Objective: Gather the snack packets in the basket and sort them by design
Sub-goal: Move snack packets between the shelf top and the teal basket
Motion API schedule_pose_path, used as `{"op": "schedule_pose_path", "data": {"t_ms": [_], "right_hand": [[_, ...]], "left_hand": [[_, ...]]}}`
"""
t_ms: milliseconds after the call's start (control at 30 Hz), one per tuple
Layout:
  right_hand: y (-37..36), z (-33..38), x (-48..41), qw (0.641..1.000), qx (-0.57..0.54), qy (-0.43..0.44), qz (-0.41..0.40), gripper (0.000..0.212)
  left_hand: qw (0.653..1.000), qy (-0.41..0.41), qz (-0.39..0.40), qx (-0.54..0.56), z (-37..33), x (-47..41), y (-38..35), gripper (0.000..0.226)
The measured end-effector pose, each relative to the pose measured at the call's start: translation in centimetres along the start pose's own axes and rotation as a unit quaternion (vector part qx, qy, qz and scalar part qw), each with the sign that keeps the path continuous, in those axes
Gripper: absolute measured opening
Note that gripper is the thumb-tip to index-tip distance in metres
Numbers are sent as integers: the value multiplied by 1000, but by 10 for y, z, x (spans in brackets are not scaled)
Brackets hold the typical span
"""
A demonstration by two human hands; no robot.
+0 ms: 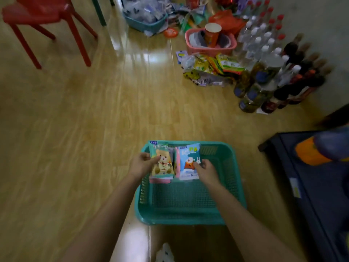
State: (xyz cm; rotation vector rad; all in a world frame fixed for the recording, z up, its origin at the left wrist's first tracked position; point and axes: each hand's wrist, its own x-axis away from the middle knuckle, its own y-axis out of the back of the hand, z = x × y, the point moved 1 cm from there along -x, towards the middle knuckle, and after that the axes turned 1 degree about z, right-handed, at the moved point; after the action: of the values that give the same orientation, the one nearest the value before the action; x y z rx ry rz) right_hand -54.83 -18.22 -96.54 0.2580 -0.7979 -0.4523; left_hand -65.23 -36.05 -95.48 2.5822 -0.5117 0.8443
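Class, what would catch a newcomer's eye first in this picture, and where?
Low in the centre, the left hand grips a bear packet and the right hand a blue packet, both in a teal basket. Rows of bottles stand at the far right, a red chair top left.

Over the teal basket (pixel 190 214), left hand (pixel 140 164) grips bear packet (pixel 162 163), right hand (pixel 204 172) blue packet (pixel 188 159).

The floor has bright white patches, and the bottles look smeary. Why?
Head view: the white patches are glare on the glossy floor; the bottles are blurred, and stretched toward the edge by the wide lens; the corners look darker.
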Motion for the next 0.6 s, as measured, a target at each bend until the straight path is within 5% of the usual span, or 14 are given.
{"op": "schedule_pose_path", "data": {"t_ms": [233,400,600], "right_hand": [[-27,-31,-50,1000,8,-9,-14,16],[-27,-34,-54,996,67,0,-61,32],[-20,-23,-49,975,205,26,-80,26]], "left_hand": [[999,-15,-23,-29,44,-49,-17,24],[982,-30,-78,-170,48,-52,-20,31],[953,-40,-101,-284,37,-44,-17,35]]}}
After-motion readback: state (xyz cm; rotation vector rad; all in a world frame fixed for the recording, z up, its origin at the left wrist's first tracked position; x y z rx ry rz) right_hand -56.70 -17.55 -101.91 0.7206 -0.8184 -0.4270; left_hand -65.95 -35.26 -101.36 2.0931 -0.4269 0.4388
